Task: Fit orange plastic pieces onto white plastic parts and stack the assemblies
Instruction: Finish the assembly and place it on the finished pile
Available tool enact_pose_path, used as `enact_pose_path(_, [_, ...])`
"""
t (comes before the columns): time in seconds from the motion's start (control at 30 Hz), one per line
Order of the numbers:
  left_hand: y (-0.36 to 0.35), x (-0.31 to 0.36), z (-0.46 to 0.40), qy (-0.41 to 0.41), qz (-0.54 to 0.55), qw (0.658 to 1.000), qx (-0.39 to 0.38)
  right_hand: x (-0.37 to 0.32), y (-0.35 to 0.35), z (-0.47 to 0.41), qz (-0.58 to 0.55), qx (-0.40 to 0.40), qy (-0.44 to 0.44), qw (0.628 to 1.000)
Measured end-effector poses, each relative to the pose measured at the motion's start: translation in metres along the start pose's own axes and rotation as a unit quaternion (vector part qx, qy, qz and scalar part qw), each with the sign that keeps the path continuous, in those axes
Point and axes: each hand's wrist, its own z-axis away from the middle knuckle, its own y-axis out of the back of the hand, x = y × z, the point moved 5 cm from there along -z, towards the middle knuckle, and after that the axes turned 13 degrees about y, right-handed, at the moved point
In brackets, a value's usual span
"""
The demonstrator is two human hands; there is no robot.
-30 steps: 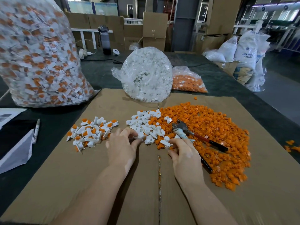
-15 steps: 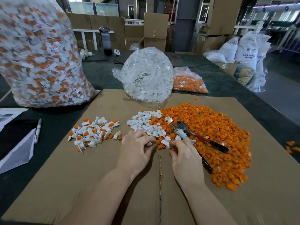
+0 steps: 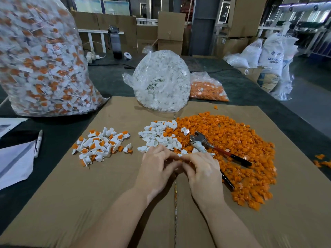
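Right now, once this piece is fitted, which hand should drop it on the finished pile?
Left, probably. The left hand is on the same side as the finished pile, with bare cardboard between them. The right hand would have to cross over it.

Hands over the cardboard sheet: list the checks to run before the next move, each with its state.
1. Left hand and right hand meet fingertip to fingertip: ok.
2. Piece seated between them: cannot tell, fingers hide it.
3. Loose white plastic parts close ahead: ok.
4. Heap of orange plastic pieces within reach: ok.
5. Pile of finished white-and-orange assemblies to the left, a loose heap rather than a stack: not ok.
6. Red-handled metal pliers lie on the orange heap: ok.
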Motion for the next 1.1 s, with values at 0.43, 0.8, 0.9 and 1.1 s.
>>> enact_pose_path(0.43, [0.006, -0.002, 0.006, 0.087, 0.236, 0.965, -0.08, 0.015, -0.006, 0.004, -0.239, -0.003, -0.146, 0.96])
enact_pose_path(0.8, [0.007, -0.003, 0.006, 0.079, 0.236, 0.964, -0.091, 0.013, -0.006, 0.003, -0.235, -0.007, -0.128, 0.964])
enact_pose_path(0.9, [0.007, -0.004, 0.005, 0.084, 0.236, 0.964, -0.085, 0.012, -0.005, 0.003, -0.229, -0.003, -0.122, 0.966])
enact_pose_path(1.1, [0.011, -0.011, 0.004, 0.128, 0.216, 0.968, 0.02, 0.013, -0.004, 0.005, -0.206, 0.016, -0.128, 0.97])
